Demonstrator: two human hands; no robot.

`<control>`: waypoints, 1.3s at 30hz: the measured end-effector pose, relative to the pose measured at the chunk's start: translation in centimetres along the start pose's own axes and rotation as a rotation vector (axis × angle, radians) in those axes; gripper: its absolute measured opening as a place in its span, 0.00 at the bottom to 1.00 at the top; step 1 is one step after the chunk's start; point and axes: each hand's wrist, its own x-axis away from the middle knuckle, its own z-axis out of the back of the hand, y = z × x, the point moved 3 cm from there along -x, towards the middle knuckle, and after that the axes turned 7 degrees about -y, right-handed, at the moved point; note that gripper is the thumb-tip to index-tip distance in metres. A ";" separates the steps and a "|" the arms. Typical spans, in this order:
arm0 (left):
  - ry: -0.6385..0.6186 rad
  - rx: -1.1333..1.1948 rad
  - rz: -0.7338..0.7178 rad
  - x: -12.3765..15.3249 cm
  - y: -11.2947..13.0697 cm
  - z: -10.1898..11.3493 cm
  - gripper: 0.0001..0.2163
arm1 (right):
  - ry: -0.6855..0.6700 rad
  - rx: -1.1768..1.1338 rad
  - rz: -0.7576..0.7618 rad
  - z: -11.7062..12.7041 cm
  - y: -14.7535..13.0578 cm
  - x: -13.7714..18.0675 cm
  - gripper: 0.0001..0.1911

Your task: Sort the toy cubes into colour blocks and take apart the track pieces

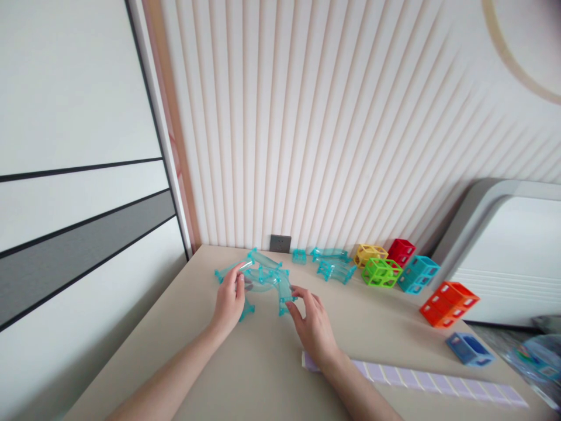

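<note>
A cluster of clear teal curved track pieces [263, 275] lies on the beige table [263, 362] near the back wall. My left hand [230, 301] rests on the left side of the cluster, fingers closed on one track piece. My right hand [313, 327] sits just right of the cluster, fingers spread, fingertips touching the end of a curved piece [284, 292]. More teal track pieces [335, 266] lie apart to the right.
Open-frame cubes stand along the back right: yellow [369, 253], red [401, 251], green [381, 272], teal [418, 273], orange [448, 303], blue [468, 348]. A lilac tile strip [416, 380] lies by my right wrist. A wall socket [280, 242] is behind the tracks.
</note>
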 end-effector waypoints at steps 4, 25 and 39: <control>-0.075 0.157 0.113 0.8 0.0 -1.1 0.21 | 0.029 0.004 0.013 0.4 -0.3 -0.1 0.05; -0.507 0.752 0.386 4.7 3.7 -4.3 0.41 | 0.093 -0.082 -0.052 0.6 0.1 0.0 0.08; -0.366 0.738 0.338 4.3 4.1 -3.9 0.35 | 0.229 -0.086 -0.074 1.0 0.8 -0.1 0.10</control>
